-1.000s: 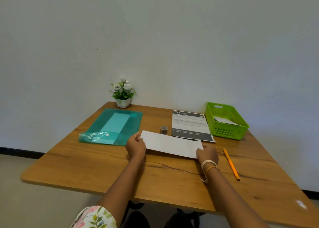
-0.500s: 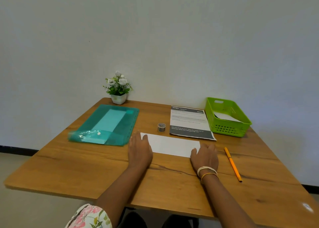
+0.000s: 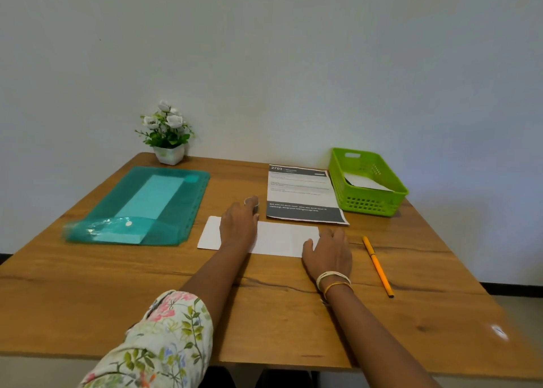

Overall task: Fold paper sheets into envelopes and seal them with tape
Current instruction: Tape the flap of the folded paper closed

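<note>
The folded sheet (image 3: 273, 237) lies flat under the right hand (image 3: 328, 255) with straight fingers, untaped yet (left hand (image 3: 238, 226) reaches the tape roll (image 3: 252, 201), grip unclear).

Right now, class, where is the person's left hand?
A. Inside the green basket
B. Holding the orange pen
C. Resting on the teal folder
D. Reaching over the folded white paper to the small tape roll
D: the left hand stretches across the folded white paper with its fingers at the small tape roll, while the right hand presses on the paper's right end.
</note>
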`<state>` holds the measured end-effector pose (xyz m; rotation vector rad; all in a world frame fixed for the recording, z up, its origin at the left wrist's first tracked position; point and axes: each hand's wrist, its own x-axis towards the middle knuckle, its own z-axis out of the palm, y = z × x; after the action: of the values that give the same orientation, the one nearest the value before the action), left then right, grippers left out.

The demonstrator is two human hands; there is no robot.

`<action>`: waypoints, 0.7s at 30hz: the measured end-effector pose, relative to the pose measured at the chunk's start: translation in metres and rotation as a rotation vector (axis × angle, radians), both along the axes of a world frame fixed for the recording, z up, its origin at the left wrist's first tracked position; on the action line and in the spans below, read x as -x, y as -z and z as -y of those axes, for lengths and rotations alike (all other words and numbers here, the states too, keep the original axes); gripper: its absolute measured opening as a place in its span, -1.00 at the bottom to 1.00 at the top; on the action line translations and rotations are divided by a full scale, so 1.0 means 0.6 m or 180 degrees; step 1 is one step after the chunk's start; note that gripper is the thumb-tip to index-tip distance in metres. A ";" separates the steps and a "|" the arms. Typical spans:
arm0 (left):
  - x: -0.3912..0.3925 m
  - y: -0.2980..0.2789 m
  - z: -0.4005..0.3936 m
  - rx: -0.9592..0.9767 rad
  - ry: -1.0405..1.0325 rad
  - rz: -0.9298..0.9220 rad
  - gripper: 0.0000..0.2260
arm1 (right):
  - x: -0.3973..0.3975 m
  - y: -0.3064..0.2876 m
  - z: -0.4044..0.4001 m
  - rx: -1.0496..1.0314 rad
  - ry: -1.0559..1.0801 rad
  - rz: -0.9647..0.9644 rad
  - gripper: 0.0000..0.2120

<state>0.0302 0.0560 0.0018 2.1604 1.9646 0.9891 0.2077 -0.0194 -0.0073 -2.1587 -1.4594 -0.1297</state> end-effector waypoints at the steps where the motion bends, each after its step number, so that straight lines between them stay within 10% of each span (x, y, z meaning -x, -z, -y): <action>1: -0.002 0.002 -0.006 -0.0030 0.0012 0.0025 -0.73 | 0.000 0.000 -0.001 -0.0004 0.0004 0.0008 -0.65; 15: -0.026 -0.006 0.043 0.0146 0.0669 0.1050 -0.85 | 0.004 -0.002 0.002 -0.0030 0.0074 -0.0063 -0.67; 21: -0.041 0.006 0.099 -0.0051 0.0852 0.0708 -0.86 | 0.011 -0.007 0.026 -0.1102 -0.0845 -0.0660 -0.71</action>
<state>0.0548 -0.0034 -0.0017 2.1407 1.5291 1.1421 0.2013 -0.0350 -0.0030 -1.6386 -1.4654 -0.0557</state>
